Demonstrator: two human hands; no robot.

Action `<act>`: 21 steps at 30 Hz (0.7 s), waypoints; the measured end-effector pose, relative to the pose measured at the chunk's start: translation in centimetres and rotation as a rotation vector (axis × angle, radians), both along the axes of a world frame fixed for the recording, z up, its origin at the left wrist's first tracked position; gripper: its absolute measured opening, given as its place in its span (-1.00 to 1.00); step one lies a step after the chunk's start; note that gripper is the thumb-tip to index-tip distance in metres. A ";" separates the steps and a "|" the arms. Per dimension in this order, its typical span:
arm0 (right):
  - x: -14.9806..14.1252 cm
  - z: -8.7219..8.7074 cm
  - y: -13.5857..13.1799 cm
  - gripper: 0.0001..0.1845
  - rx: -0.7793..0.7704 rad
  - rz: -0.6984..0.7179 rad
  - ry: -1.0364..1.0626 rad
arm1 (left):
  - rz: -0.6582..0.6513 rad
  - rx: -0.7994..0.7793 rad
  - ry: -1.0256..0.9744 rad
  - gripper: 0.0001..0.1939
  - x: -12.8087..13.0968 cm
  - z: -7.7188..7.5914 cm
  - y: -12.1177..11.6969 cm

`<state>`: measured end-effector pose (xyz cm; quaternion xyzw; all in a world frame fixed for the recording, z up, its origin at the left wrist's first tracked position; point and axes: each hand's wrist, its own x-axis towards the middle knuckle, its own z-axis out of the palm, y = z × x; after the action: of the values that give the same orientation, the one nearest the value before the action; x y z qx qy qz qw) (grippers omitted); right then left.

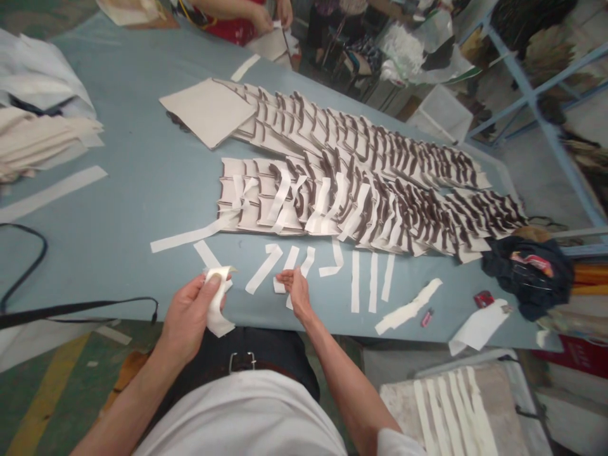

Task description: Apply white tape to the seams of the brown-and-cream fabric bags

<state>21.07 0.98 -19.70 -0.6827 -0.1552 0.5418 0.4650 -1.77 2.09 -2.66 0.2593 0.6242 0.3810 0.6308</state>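
Observation:
My left hand (pixel 192 310) is closed around a folded white fabric strip (pixel 218 316), thumb on top, its loose end hanging toward the table edge. My right hand (pixel 298 292) hovers at or just over the table, fingers stretched out to the left. Beside its fingertips is the end of a short white strip (pixel 279 286); whether they touch it I cannot tell. More white strips (pixel 355 282) are spread along the near side of the table. Beyond them, a long row of overlapping beige panels (pixel 261 218) with dark brown edges has white strips draped across it.
A second row of panels (pixel 304 120) ends in a flat beige square (pixel 209 111). Cloth is piled (pixel 42 136) at the far left. A pink lighter (pixel 427 317) and a dark bag (pixel 536 272) are on the right. Across the table, another person's hands (pixel 261 19) handle a panel.

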 end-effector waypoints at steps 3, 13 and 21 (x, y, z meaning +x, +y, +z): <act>-0.4 0.2 -0.8 -0.62 0.001 0.035 -0.015 | 0.005 0.008 -0.014 -0.24 0.5 0.6 0.0; -1.4 2.0 -3.0 -0.38 0.148 0.191 -0.247 | 0.002 -0.013 -0.072 -0.30 0.8 0.8 -1.1; -1.9 4.8 -5.9 -0.55 0.329 0.598 -0.315 | 0.021 -0.014 -0.097 -0.32 1.3 0.8 -0.9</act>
<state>19.17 -4.90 -14.85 -0.5986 -0.5021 0.5099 0.3601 -0.47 1.20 -1.89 0.2295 0.5981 0.3954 0.6583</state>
